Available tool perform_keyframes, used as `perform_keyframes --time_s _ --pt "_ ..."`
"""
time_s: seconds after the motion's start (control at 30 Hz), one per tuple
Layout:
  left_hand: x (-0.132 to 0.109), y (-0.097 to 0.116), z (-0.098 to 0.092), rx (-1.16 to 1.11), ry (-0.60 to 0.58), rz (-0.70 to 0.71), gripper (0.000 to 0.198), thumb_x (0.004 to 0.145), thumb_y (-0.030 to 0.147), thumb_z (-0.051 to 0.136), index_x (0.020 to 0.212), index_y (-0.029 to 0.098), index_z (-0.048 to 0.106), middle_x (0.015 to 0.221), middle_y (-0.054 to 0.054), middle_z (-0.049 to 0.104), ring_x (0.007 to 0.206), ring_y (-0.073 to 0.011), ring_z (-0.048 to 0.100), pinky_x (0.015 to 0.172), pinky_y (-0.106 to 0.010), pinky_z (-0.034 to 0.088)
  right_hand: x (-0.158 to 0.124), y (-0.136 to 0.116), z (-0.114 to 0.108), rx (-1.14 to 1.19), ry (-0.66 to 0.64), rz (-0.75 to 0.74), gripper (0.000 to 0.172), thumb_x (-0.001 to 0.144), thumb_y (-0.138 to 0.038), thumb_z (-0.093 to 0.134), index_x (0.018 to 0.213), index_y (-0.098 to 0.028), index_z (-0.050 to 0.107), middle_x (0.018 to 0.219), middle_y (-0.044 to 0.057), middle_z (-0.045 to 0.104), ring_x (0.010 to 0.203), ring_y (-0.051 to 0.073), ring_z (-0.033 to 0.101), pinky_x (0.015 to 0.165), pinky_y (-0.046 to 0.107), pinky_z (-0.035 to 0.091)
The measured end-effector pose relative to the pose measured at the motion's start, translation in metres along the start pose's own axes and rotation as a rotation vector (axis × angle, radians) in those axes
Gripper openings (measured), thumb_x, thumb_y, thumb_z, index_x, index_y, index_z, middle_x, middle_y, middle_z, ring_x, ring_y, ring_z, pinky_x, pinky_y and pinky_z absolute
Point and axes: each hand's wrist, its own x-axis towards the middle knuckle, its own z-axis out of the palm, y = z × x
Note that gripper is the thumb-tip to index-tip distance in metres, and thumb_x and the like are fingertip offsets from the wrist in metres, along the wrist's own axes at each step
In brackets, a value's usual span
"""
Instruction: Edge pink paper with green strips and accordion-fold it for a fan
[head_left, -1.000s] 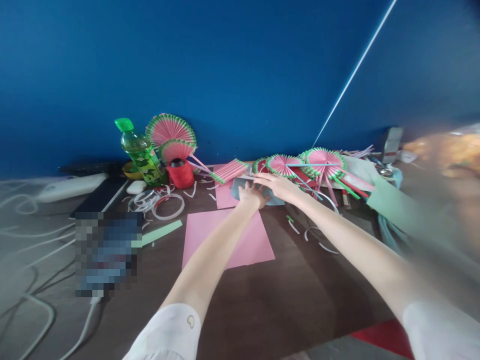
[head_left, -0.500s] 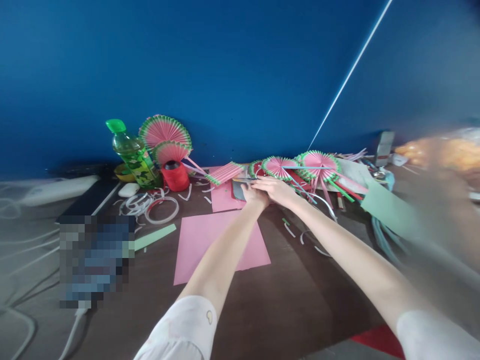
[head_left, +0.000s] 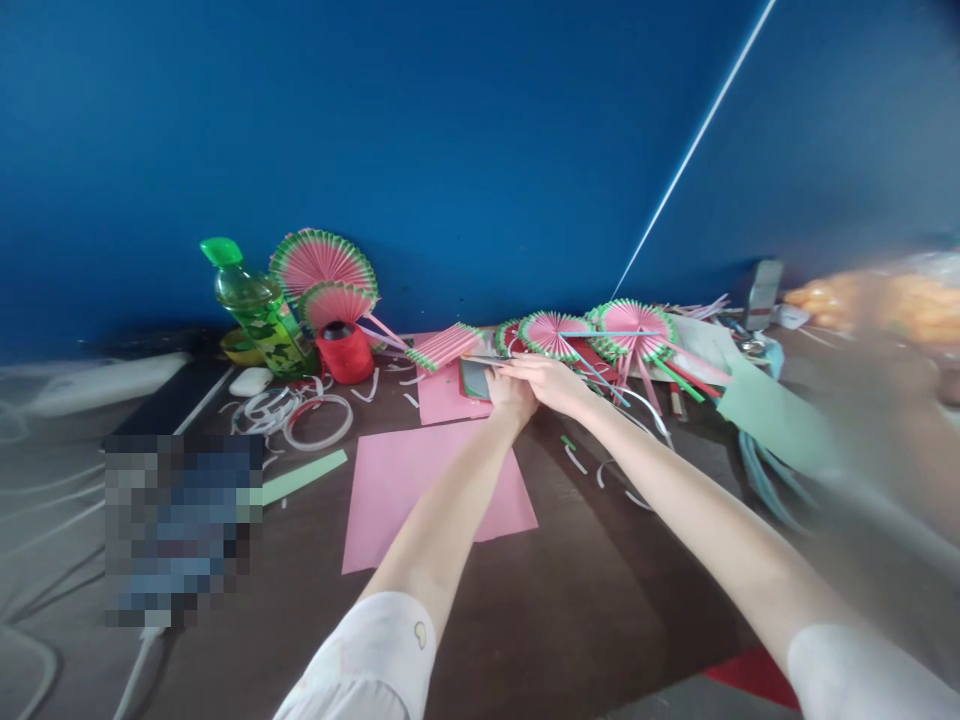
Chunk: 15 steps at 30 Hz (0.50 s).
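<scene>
My left hand and my right hand meet over the far part of the table. The left hand's closed fingers are partly hidden behind the right; they lie by a flat grey piece with a dark red and green edge. My right hand reaches across with its fingers pressed together, touching a thin flat strip that points left; its kind is unclear. Under the grey piece is a pink sheet. A folded pink paper with green edges lies just beyond. Another pink sheet lies nearer, partly under my left forearm.
Pleated pink-and-green paper fans lie behind my hands, and others lean on the wall. At left stand a green-capped bottle and a red spool, near white strip coils. A pale green sheet lies right.
The view has shifted slightly, moving most things a little to the left. My hands stay together at the grey piece, with slightly more of it showing.
</scene>
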Motion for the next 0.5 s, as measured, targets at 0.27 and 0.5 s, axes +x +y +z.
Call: perform_keyframes --time_s 0.27,0.5 --pt "-0.033 -0.029 -0.026 -0.091 0.021 0.186 0.031 0.08 0.008 0.043 0.105 0.006 0.062 0.117 -0.017 0.06 0.116 -0.025 0.049 0.104 -0.035 0.029 -0.002 0.002 0.002 -0.027 0.123 -0.029 0.032 0.086 -0.017 0.044 0.11 -0.021 0.064 0.113 0.008 0.063 0.105 0.021 0.059 0.089 0.034 0.049" --pt "-0.071 -0.088 -0.053 -0.289 0.213 0.057 0.031 0.079 0.003 0.037 0.094 0.012 0.062 0.101 -0.009 0.066 0.096 -0.0175 0.06 0.086 -0.027 0.044 -0.003 0.003 0.014 -0.092 0.142 -0.041 0.036 0.073 -0.031 0.066 0.107 -0.018 0.062 0.111 0.011 0.063 0.106 0.026 0.057 0.092 0.04 0.046"
